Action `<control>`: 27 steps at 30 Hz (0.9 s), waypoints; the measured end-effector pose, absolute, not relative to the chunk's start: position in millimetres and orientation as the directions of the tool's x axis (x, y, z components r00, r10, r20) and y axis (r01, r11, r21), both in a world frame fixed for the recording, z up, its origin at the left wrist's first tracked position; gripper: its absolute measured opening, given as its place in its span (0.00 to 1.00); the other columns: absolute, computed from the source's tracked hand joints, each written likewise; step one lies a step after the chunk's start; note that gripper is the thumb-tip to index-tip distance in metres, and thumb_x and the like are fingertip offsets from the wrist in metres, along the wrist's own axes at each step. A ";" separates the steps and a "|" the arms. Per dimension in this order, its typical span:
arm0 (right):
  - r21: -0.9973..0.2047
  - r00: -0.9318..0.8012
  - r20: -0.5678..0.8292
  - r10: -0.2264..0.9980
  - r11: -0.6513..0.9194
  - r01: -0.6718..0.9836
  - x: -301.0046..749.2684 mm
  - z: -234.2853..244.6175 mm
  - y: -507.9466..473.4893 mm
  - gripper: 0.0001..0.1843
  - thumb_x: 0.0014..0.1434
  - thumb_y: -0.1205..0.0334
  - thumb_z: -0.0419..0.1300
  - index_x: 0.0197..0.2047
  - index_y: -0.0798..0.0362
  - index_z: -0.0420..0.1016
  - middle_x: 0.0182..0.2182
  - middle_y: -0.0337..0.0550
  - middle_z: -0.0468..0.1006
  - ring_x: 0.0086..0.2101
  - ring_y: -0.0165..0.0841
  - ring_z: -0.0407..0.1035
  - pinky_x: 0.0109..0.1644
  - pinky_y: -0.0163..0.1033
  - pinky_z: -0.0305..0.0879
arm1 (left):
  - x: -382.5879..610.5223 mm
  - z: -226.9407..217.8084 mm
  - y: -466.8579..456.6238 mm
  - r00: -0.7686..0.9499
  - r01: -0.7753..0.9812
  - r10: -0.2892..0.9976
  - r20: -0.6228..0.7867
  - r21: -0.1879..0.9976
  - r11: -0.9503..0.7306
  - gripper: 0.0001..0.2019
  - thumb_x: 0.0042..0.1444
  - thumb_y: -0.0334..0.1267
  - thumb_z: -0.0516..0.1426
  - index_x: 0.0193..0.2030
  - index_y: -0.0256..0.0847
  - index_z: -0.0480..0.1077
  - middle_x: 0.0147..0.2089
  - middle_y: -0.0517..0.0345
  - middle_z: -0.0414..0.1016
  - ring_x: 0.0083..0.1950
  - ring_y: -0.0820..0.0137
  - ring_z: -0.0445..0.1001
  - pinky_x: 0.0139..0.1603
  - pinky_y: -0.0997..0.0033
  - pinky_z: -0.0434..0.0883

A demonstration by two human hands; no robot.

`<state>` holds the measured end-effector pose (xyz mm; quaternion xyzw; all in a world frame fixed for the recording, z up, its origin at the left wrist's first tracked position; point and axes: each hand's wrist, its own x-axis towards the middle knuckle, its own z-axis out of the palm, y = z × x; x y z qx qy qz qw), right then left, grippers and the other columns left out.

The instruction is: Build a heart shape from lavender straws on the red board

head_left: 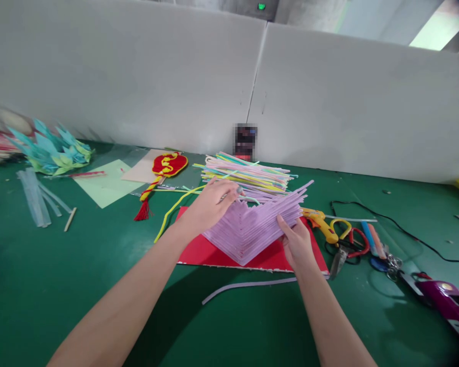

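A V-shaped panel of lavender pipe cleaners, laid side by side, is tilted up above a red board. My right hand pinches its right wing, thumb on the front face. At the upper left edge, my left hand is closed over the left wing with its fingers curled; part of the grip is hidden. Just behind the panel lies a pile of pastel pipe cleaners. One loose lavender pipe cleaner rests on the green table in front of the board.
To the right are a yellow glue gun, scissors, a black cord and a purple-handled tool. Leftward sit a red tasselled ornament, green paper, glue sticks and a teal craft piece. A grey partition stands behind.
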<state>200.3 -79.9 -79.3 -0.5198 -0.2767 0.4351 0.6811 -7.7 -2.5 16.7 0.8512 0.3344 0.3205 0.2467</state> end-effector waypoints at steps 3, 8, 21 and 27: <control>-0.995 0.522 -0.060 0.851 -0.012 -0.095 206.5 -90.0 -78.0 0.27 0.44 0.51 0.68 0.46 0.55 0.73 0.39 0.46 0.80 0.40 0.41 0.74 0.41 0.46 0.72 | -8.6 14.8 0.3 0.488 0.452 0.765 0.421 0.628 -0.634 0.11 0.62 0.35 0.48 0.42 0.39 0.72 0.46 0.53 0.75 0.51 0.66 0.70 0.56 0.62 0.64; -0.955 0.576 0.098 0.811 -0.085 0.282 214.1 -97.8 -76.6 0.26 0.48 0.47 0.63 0.44 0.57 0.74 0.38 0.50 0.80 0.40 0.43 0.73 0.43 0.46 0.68 | -9.7 1.1 2.6 0.370 0.561 0.832 0.414 0.614 -0.555 0.13 0.58 0.28 0.50 0.47 0.40 0.70 0.50 0.53 0.72 0.54 0.66 0.70 0.58 0.64 0.64; -0.570 0.519 0.403 0.754 -0.237 0.787 231.0 -93.5 -88.8 0.32 0.59 0.45 0.48 0.58 0.60 0.65 0.50 0.61 0.69 0.50 0.48 0.64 0.54 0.52 0.60 | -39.2 -84.6 -42.2 0.147 0.863 0.974 0.172 0.458 -0.211 0.21 0.61 0.33 0.47 0.60 0.34 0.59 0.63 0.42 0.61 0.65 0.58 0.58 0.64 0.53 0.57; -0.422 0.293 0.308 0.905 -0.146 0.895 235.5 -118.7 -102.6 0.34 0.62 0.47 0.42 0.60 0.66 0.61 0.59 0.63 0.63 0.60 0.46 0.55 0.61 0.51 0.54 | -37.1 -97.4 -40.9 0.182 0.916 0.962 0.204 0.321 -0.242 0.21 0.61 0.32 0.45 0.61 0.35 0.60 0.65 0.44 0.60 0.65 0.59 0.59 0.66 0.53 0.54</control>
